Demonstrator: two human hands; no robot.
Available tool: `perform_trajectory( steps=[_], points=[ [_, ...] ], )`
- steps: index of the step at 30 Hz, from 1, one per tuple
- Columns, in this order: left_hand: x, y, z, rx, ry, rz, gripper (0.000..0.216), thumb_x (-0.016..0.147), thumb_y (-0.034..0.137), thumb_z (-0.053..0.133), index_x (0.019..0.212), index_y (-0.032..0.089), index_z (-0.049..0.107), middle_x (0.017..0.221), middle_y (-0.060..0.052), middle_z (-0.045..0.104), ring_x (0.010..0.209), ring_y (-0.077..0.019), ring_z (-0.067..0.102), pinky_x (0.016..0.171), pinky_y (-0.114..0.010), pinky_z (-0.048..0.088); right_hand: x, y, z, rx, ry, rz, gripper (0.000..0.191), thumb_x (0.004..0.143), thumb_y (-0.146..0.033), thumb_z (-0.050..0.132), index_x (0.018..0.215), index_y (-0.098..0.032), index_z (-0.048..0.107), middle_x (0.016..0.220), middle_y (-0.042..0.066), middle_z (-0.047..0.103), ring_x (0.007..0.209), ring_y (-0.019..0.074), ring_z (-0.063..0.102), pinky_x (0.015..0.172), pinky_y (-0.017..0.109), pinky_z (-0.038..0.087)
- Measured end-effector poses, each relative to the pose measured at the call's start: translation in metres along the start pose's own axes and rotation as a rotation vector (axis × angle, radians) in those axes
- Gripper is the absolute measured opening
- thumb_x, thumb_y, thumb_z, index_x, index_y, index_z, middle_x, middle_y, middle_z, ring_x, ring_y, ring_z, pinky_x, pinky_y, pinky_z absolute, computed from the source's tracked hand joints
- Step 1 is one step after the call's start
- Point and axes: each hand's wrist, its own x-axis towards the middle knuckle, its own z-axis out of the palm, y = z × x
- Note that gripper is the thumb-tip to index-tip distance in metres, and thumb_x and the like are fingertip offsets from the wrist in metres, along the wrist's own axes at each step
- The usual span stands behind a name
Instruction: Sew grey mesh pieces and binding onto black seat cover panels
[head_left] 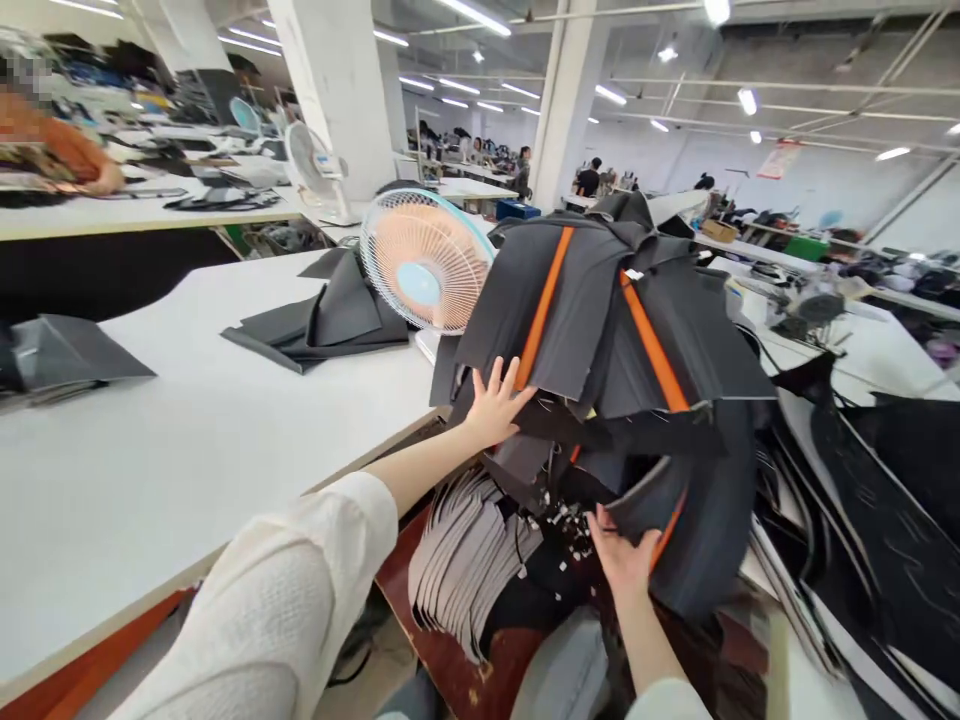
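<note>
My left hand [495, 400] lies open with spread fingers flat against a tall heap of dark grey fabric pieces with orange stripes [600, 310]. Lower down, my right hand [624, 555] grips the curled edge of a dark piece with an orange strip [660, 500] at the bottom of the heap. Under the heap lies a fanned stack of lighter grey cut pieces [465, 560] with small white scraps scattered nearby.
A white table [187, 440] stretches to the left with folded grey fabric [322, 325] and a small desk fan [426, 262]. Black fabric [892, 520] drapes at the right. A brown board [465, 670] lies below. Other people work at benches far behind.
</note>
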Motion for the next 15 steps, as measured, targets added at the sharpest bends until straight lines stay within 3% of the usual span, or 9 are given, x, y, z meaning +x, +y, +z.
perform_trajectory(
  steps=[3,5,7,11,15],
  points=[
    [0.029,-0.013,0.011,-0.091,-0.066,0.036,0.062,0.078,0.029,0.068,0.135,0.02,0.045,0.156,-0.018,-0.001,0.142,-0.0404,0.007,0.094,-0.056,0.046,0.004,-0.055,0.028,0.149,0.06,-0.217,0.059,0.08,-0.074,0.042,0.101,-0.022,0.06,0.107,0.008,0.062,0.116,0.0221,0.054,0.096,0.047,0.048],
    [0.048,-0.011,0.02,-0.163,-0.08,0.073,0.058,0.081,0.027,0.063,0.136,0.018,0.044,0.156,-0.019,0.005,0.142,-0.0356,0.017,0.088,-0.044,0.054,0.001,-0.099,0.034,0.158,0.168,-0.277,0.062,0.082,-0.073,0.041,0.105,-0.02,0.061,0.111,0.011,0.062,0.115,0.0241,0.055,0.091,0.048,0.052],
    [0.069,0.0,0.029,-0.233,-0.052,0.109,0.057,0.082,0.025,0.062,0.136,0.019,0.044,0.155,-0.019,0.012,0.14,-0.035,0.022,0.089,-0.042,0.054,-0.001,-0.142,0.036,0.15,0.234,-0.314,0.064,0.085,-0.071,0.038,0.109,-0.016,0.061,0.116,0.014,0.06,0.115,0.0234,0.056,0.085,0.043,0.056],
    [0.125,0.05,0.044,-0.344,0.012,0.265,0.044,0.089,0.017,0.049,0.133,0.017,0.049,0.148,-0.02,0.031,0.138,-0.0319,0.03,0.105,-0.043,0.043,0.017,-0.228,0.04,0.228,0.172,-0.54,0.062,0.092,-0.065,0.03,0.112,-0.017,0.062,0.125,0.009,0.058,0.112,0.0154,0.059,0.076,0.028,0.06],
    [0.199,0.116,0.052,-0.385,0.008,0.264,0.04,0.091,0.013,0.041,0.128,0.015,0.054,0.143,-0.019,0.039,0.136,-0.0299,0.034,0.107,-0.046,0.039,0.064,-0.296,0.048,0.216,0.294,-0.581,0.055,0.097,-0.058,0.023,0.104,-0.026,0.067,0.13,0.007,0.057,0.109,0.0121,0.06,0.071,0.028,0.057]
  ],
)
